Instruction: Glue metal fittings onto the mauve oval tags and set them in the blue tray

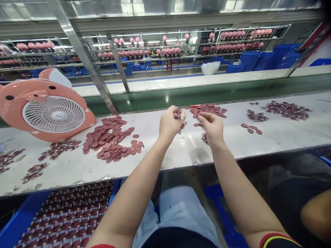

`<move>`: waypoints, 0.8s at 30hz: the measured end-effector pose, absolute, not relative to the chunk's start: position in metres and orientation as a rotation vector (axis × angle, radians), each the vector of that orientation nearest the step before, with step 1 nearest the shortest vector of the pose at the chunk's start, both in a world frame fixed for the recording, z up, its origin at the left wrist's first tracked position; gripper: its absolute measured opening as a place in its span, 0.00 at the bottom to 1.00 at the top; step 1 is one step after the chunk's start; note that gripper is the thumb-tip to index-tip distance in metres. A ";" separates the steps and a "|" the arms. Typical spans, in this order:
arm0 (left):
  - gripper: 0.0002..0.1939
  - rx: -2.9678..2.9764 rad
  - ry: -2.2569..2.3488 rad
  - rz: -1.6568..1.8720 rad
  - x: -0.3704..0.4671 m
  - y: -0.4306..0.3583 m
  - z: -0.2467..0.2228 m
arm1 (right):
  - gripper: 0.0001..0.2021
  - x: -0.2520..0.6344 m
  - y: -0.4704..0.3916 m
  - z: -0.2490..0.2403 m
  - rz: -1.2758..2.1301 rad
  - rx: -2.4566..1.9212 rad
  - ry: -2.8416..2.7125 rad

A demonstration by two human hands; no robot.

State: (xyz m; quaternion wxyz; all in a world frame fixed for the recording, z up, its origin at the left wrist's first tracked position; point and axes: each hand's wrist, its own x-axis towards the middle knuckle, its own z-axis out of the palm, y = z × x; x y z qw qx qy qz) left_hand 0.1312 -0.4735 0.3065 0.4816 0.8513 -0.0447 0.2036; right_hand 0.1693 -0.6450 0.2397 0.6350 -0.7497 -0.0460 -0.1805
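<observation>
My left hand (169, 122) is closed around a bunch of small dark-red and white pieces (177, 113) above the white bench. Just to its right, my right hand (212, 125) has thumb and fingertips pinched together; what is between them is too small to name. Beyond that hand lies a pile of flat dark-red oval discs (209, 109), with an orange-red item (196, 106) at its left edge. Some small curled pieces (204, 138) lie on the bench beside my right wrist. A larger heap of oval discs (111, 137) spreads out left of my hands.
A pink animal-shaped fan (54, 106) stands at the left of the bench (165, 155). Curled pieces (288, 110) and several discs (252, 129) lie right. A blue tray (33, 213) of patterned pieces sits below left. Part of another person (297, 189) shows at lower right.
</observation>
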 end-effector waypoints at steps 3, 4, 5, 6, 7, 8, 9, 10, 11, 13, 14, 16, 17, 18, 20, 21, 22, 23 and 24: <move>0.07 2.132 -0.049 0.336 0.127 -0.484 0.261 | 0.16 0.158 -0.639 0.208 -0.310 -1.696 -0.091; 0.07 2.156 -0.024 0.292 0.126 -0.482 0.249 | 0.16 0.155 -0.637 0.199 -0.277 -1.696 -0.089; 0.08 2.183 0.001 0.250 0.125 -0.480 0.240 | 0.16 0.154 -0.636 0.192 -0.246 -1.696 -0.090; 0.09 2.209 0.026 0.209 0.124 -0.477 0.232 | 0.16 0.152 -0.634 0.186 -0.218 -1.698 -0.094; 0.11 2.235 0.050 0.168 0.123 -0.473 0.226 | 0.16 0.152 -0.632 0.181 -0.193 -1.702 -0.099; 0.12 2.261 0.073 0.126 0.122 -0.470 0.222 | 0.16 0.152 -0.631 0.177 -0.172 -1.708 -0.106; 0.12 2.285 0.094 0.087 0.121 -0.466 0.219 | 0.16 0.153 -0.629 0.174 -0.154 -1.716 -0.115; 0.13 2.309 0.114 0.053 0.120 -0.464 0.217 | 0.16 0.154 -0.627 0.172 -0.138 -1.726 -0.124; 0.13 2.332 0.133 0.026 0.119 -0.462 0.216 | 0.16 0.156 -0.626 0.171 -0.125 -1.737 -0.135; 0.13 2.379 0.171 -0.002 0.116 -0.460 0.216 | 0.16 0.159 -0.622 0.169 -0.102 -1.764 -0.158; 0.12 2.404 0.191 -0.005 0.115 -0.460 0.217 | 0.16 0.161 -0.621 0.169 -0.093 -1.780 -0.171; 0.11 2.455 0.230 0.004 0.113 -0.461 0.220 | 0.16 0.165 -0.618 0.168 -0.080 -1.813 -0.196; 0.10 2.481 0.244 0.009 0.113 -0.461 0.222 | 0.16 0.167 -0.617 0.168 -0.077 -1.830 -0.207; 0.11 2.505 0.253 0.014 0.112 -0.461 0.224 | 0.16 0.168 -0.617 0.169 -0.077 -1.847 -0.218; 0.13 2.544 0.252 0.014 0.112 -0.461 0.227 | 0.16 0.171 -0.616 0.169 -0.086 -1.879 -0.233; 0.15 2.559 0.247 0.012 0.112 -0.460 0.228 | 0.16 0.173 -0.616 0.170 -0.094 -1.895 -0.239; 0.16 2.573 0.241 0.009 0.111 -0.460 0.229 | 0.16 0.174 -0.616 0.170 -0.106 -1.910 -0.243; 0.18 2.586 0.235 0.007 0.110 -0.459 0.230 | 0.16 0.175 -0.616 0.171 -0.118 -1.926 -0.246; 0.20 2.597 0.229 0.005 0.109 -0.459 0.231 | 0.16 0.176 -0.616 0.171 -0.132 -1.941 -0.248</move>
